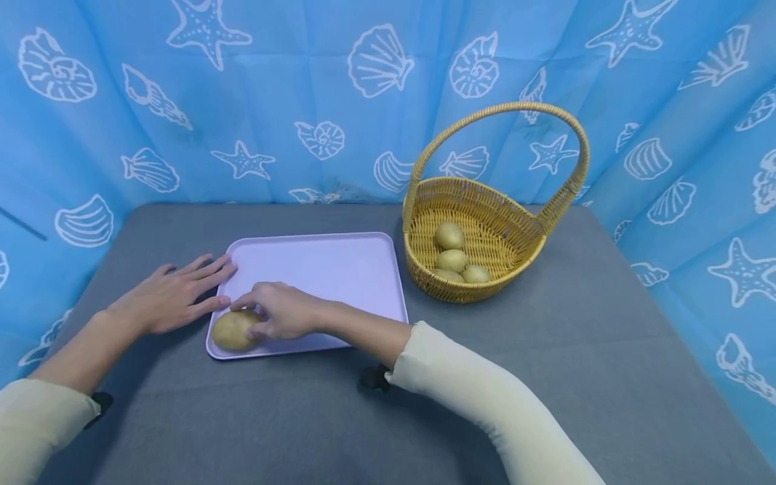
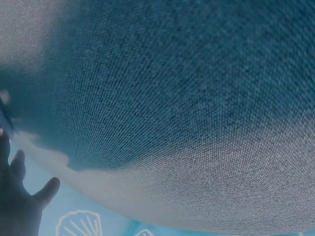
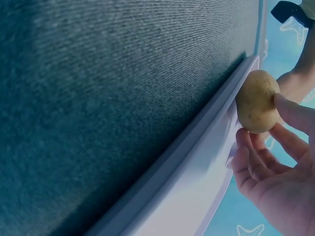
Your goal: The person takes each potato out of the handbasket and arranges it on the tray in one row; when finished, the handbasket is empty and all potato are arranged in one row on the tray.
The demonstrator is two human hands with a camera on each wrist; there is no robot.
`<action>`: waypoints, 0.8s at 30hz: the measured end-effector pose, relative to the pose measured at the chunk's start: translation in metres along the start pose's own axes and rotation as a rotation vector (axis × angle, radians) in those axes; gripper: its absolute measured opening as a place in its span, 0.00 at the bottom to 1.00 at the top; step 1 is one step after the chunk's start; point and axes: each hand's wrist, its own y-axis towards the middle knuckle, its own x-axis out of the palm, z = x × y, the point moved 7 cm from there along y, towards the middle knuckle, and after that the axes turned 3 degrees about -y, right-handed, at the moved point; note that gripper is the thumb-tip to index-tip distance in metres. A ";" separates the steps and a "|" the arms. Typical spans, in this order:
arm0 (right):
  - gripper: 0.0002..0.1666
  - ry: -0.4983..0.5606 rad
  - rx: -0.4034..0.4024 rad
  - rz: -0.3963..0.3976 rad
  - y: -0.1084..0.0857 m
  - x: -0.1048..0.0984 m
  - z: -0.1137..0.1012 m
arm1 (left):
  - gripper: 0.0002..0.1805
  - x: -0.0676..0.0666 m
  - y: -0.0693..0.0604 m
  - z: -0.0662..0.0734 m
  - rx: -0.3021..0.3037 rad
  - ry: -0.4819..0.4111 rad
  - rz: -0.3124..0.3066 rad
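The right hand (image 1: 281,311) hides the right end of the potato (image 1: 235,330) in the head view, and its forearm covers part of the tray's near rim. The left wrist view is mostly dim cloth, with the left hand (image 1: 166,296) a dark shape cut off at the edge. Of four potatoes in the wicker basket (image 1: 451,291), the nearest are partly hidden by its rim.

The potato is yellowish brown, rounded, and faintly spotted. It sits at the near left corner of the lilac tray (image 1: 315,259), pinched between the thumb and fingers of the right hand. The left hand's fingers are straight and spread, reaching the tray's left rim.

Grey woven cloth covers the counter (image 1: 576,370); the basket stands right of the tray. Behind hangs a blue curtain (image 1: 327,67) printed with white shells and starfish.
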 end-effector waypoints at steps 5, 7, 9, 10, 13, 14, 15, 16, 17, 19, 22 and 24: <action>0.30 0.045 -0.007 -0.040 0.001 0.003 -0.001 | 0.39 -0.001 0.000 0.000 0.005 -0.007 0.005; 0.29 0.062 -0.006 -0.049 0.001 0.005 -0.001 | 0.39 0.000 0.000 0.000 0.004 -0.005 0.005; 0.29 0.075 -0.008 -0.047 0.001 0.005 -0.001 | 0.39 0.000 0.000 0.000 0.002 -0.003 0.005; 0.29 0.080 -0.011 -0.043 0.001 0.005 -0.002 | 0.39 0.000 0.001 0.000 0.004 -0.003 0.006; 0.29 0.098 -0.013 -0.044 0.001 0.005 -0.001 | 0.39 -0.001 0.000 0.000 0.007 -0.006 0.008; 0.30 0.100 -0.012 -0.048 0.001 0.005 -0.001 | 0.39 -0.001 0.000 0.001 0.008 -0.009 0.008; 0.30 0.099 -0.012 -0.052 0.000 0.005 -0.001 | 0.39 -0.001 0.000 0.001 0.010 -0.013 0.010; 0.30 0.098 -0.009 -0.058 -0.001 0.004 0.000 | 0.39 0.000 0.000 0.001 0.012 -0.017 0.010; 0.31 0.101 -0.013 -0.063 -0.002 0.004 0.000 | 0.39 0.000 0.000 0.001 0.012 -0.020 0.010; 0.31 0.102 -0.028 -0.068 -0.005 0.000 0.001 | 0.40 0.000 0.000 0.001 0.011 -0.024 0.011; 0.32 0.117 -0.058 -0.072 -0.014 -0.009 0.002 | 0.40 0.000 0.000 0.001 0.006 -0.019 0.010; 0.33 0.127 -0.084 -0.078 -0.024 -0.017 0.001 | 0.40 0.000 0.001 0.000 0.000 -0.016 0.006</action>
